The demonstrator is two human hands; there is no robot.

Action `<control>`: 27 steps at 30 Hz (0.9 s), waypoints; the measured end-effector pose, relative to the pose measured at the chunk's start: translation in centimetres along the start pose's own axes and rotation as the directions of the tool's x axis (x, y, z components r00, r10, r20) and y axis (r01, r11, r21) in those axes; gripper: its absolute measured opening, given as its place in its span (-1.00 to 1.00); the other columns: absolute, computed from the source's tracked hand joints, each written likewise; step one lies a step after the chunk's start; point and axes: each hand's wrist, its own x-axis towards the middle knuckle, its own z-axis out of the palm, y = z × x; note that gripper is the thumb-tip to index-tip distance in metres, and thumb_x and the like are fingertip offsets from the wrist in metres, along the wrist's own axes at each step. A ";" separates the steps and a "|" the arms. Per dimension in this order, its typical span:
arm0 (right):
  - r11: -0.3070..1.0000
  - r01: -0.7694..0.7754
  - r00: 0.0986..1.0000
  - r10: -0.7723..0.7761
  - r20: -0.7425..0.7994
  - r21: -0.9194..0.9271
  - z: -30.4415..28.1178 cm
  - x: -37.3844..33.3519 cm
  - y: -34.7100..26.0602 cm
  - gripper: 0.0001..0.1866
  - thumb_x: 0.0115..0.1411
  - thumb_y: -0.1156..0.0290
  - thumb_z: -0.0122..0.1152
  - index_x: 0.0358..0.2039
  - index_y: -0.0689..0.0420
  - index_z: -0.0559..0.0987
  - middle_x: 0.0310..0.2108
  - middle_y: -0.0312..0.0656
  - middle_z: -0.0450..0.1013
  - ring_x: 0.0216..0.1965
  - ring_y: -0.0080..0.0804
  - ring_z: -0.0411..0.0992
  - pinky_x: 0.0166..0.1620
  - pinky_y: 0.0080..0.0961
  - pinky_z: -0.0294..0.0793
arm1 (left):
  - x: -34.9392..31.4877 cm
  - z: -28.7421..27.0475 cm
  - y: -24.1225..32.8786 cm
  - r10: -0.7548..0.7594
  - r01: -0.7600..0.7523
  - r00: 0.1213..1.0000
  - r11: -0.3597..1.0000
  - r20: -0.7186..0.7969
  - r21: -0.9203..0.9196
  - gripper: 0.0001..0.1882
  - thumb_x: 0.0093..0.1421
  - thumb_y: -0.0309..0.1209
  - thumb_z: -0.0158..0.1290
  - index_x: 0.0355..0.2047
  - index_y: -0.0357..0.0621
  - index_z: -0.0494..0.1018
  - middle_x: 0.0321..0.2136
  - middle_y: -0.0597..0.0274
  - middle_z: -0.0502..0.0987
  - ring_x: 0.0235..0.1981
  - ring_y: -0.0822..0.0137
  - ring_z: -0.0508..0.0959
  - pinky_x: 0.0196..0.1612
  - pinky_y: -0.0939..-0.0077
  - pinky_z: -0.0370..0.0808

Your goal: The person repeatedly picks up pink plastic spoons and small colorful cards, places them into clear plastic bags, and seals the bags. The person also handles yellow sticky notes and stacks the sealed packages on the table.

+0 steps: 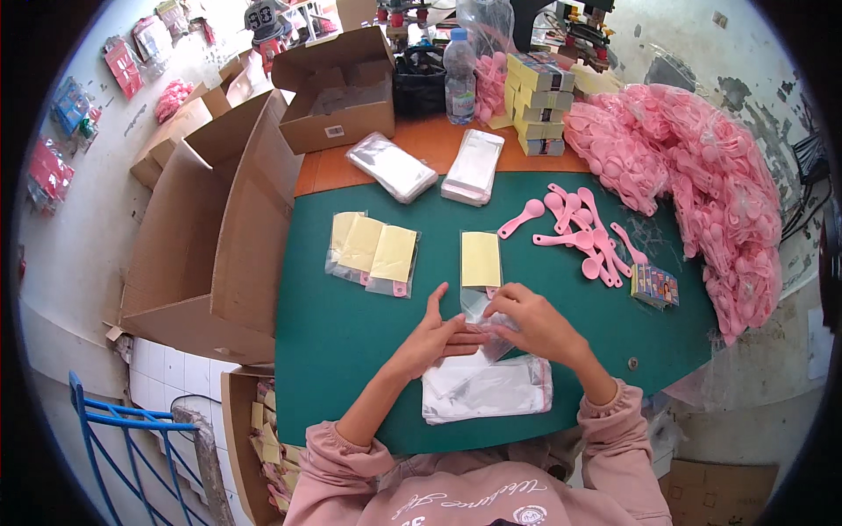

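Note:
A clear plastic bag (474, 303) lies in front of me with a yellow card (481, 259) inside and a bit of a pink spoon handle showing at the card's lower edge. My right hand (533, 326) has its fingers bent and closed on the bag's near end. On the other side, my left hand (428, 340) is stretched out, thumb apart, its fingertips at the same end of the bag. Below both hands rests a stack of flat clear bags (488, 391). Left of them lie several filled bags with yellow cards (392, 254), overlapping.
Loose pink spoons (574, 235) and small coloured cards (654, 287) lie on the green tabletop (338, 351). Bagged pink spoons (715, 202) heap up at right. Further back are two bag stacks (472, 167), a water bottle (459, 77) and card bundles (537, 103). Cardboard boxes (250, 202) stand left.

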 end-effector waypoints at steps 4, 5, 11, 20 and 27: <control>0.998 0.017 0.997 -0.022 -0.079 -0.067 2.8 0.3 0.3 -0.82 -0.05 0.45 0.19 -0.39 0.17 0.46 -0.27 -0.06 0.34 -0.18 -0.11 0.35 -0.15 -0.36 0.38 | -0.1 0.3 0.1 -0.031 0.031 1.000 0.999 -0.003 0.038 -0.40 0.29 -0.36 -0.31 0.21 0.10 -0.39 -0.15 -0.18 0.38 -0.15 0.10 0.48 -0.14 0.31 0.50; 0.994 0.035 0.990 -0.048 -0.131 -0.102 3.3 0.4 0.4 -0.85 -0.05 0.45 0.17 -0.42 0.16 0.45 -0.34 -0.10 0.32 -0.25 -0.15 0.36 -0.19 -0.35 0.37 | -0.1 0.3 0.1 -0.026 0.026 1.000 0.999 -0.017 0.043 -0.42 0.30 -0.35 -0.31 0.21 0.08 -0.35 -0.15 -0.16 0.39 -0.16 0.13 0.49 -0.14 0.32 0.50; 0.999 0.023 0.994 -0.027 -0.104 -0.043 3.4 1.0 0.3 -0.84 -0.07 0.45 0.17 -0.43 0.16 0.42 -0.42 -0.13 0.29 -0.34 -0.17 0.35 -0.27 -0.32 0.35 | 0.0 0.3 -0.3 0.034 -0.031 0.998 0.998 -0.053 0.048 -0.46 0.30 -0.33 -0.30 0.22 0.05 -0.24 -0.16 -0.06 0.40 -0.18 0.23 0.49 -0.11 0.36 0.48; 0.982 0.157 0.980 -0.168 -0.103 -0.109 3.8 1.3 0.0 -0.89 -0.08 0.47 0.11 -0.49 0.18 0.41 -0.44 -0.14 0.29 -0.33 -0.20 0.33 -0.26 -0.32 0.30 | -0.1 0.1 0.2 0.063 -0.048 0.994 0.986 -0.087 0.159 -0.45 0.29 -0.29 -0.29 0.23 -0.04 -0.22 -0.21 -0.05 0.42 -0.21 0.26 0.49 -0.14 0.41 0.48; 0.951 0.277 0.957 -0.286 -0.047 -0.141 3.6 1.0 -0.5 -0.88 -0.10 0.47 0.11 -0.53 0.20 0.38 -0.46 -0.13 0.28 -0.35 -0.17 0.31 -0.23 -0.32 0.29 | 1.2 -0.9 -0.7 0.138 -0.117 0.986 0.973 -0.093 0.199 -0.52 0.22 -0.46 -0.16 0.15 -0.08 0.04 -0.39 0.07 0.51 -0.39 0.38 0.54 -0.31 0.52 0.52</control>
